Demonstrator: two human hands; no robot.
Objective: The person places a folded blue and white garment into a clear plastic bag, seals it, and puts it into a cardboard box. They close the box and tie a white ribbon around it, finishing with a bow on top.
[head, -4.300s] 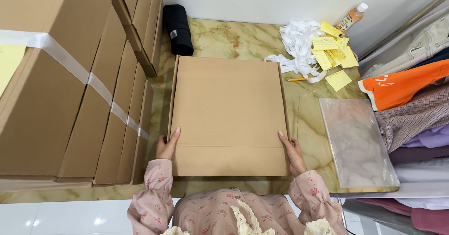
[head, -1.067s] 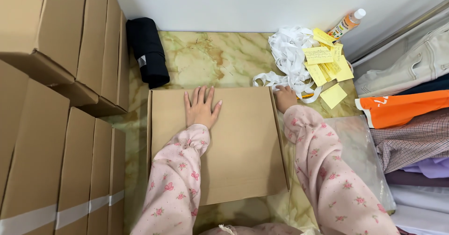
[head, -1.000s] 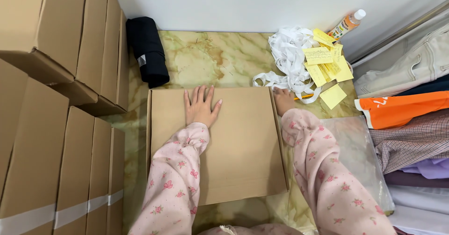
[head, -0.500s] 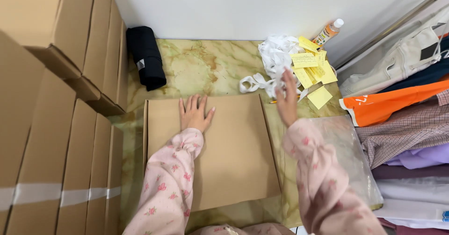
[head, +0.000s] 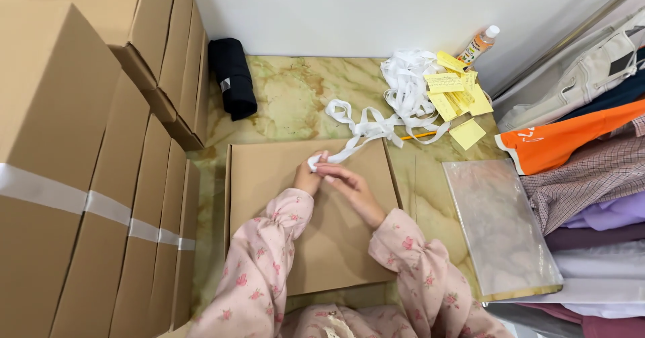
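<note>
Leftmost, stacked cardboard boxes (head: 74, 177) rose beside the flat cardboard sheet (head: 316, 224), which lay on a green-marbled tabletop (head: 295, 103) against a white wall. A rolled black cloth (head: 233, 77) lay beyond the sheet's far left corner. Over the sheet's far edge the left hand (head: 308, 175) pinched the end of a white strip (head: 349, 146) shut between its fingers, and the right hand (head: 353, 185) closed on the same end just beside it. The strip trailed to a tangled white pile (head: 406, 86) past the sheet's far right corner, near yellow notes (head: 457, 96) and a bottle (head: 478, 44). Right of the sheet lay a clear bag (head: 497, 224) and folded clothes (head: 584, 177), cut off by the frame. How the fingertips met was hard to make out.
</note>
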